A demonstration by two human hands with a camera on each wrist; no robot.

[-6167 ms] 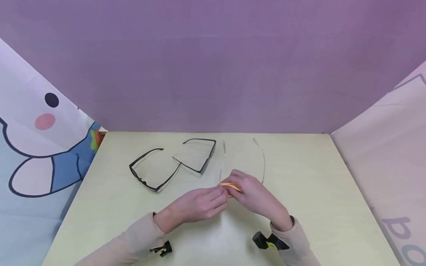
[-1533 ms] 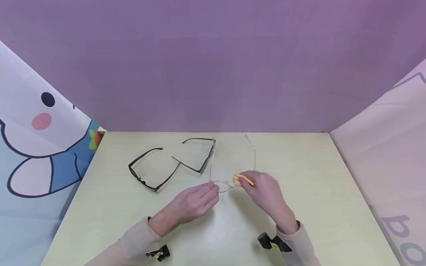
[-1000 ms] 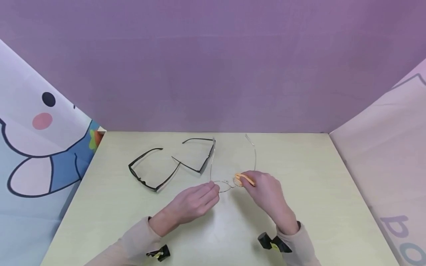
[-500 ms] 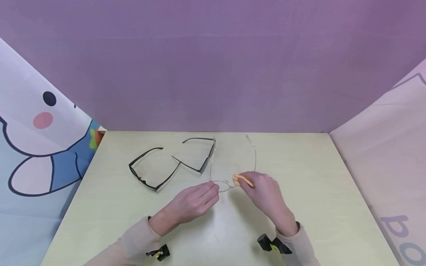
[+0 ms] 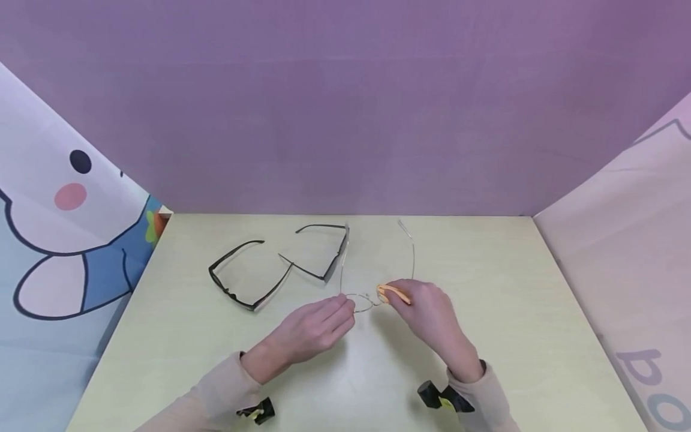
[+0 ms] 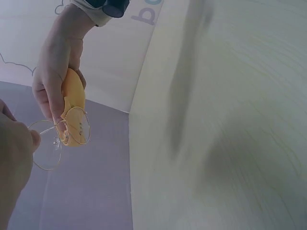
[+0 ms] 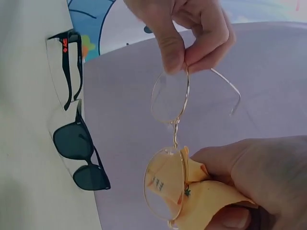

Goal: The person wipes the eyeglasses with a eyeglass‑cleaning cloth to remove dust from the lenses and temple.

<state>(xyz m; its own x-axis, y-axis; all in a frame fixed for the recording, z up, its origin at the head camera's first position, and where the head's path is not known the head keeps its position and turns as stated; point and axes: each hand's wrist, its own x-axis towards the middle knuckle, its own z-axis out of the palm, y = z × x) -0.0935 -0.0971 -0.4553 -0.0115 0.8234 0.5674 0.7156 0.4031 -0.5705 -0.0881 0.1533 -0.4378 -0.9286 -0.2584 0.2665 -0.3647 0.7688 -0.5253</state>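
Note:
Wire-rimmed gold eyeglasses (image 7: 175, 132) with clear lenses are held above the table, temples pointing away. My left hand (image 5: 315, 330) pinches the left end of the rim between thumb and fingers. My right hand (image 5: 432, 315) grips a folded yellow-orange cloth (image 5: 396, 293) around the right lens. In the right wrist view the cloth shows through that lens. The left wrist view has the cloth (image 6: 73, 96) against the lens as well; the right thumb and fingers squeeze it. The right hinge is hidden by the hand in the head view.
Black-framed glasses (image 5: 232, 295) lie on the pale table (image 5: 486, 288) at left. Dark-lensed sunglasses (image 5: 335, 261) lie behind them, their temples crossing in view. A purple backdrop (image 5: 345, 120) rises at the table's far edge, with printed cloth panels (image 5: 70, 252) on the sides.
Six seconds ago both hands met at the cloth; since then they have parted, left hand to the left rim, cloth to the right lens. Over the last second the cloth shifts only slightly.

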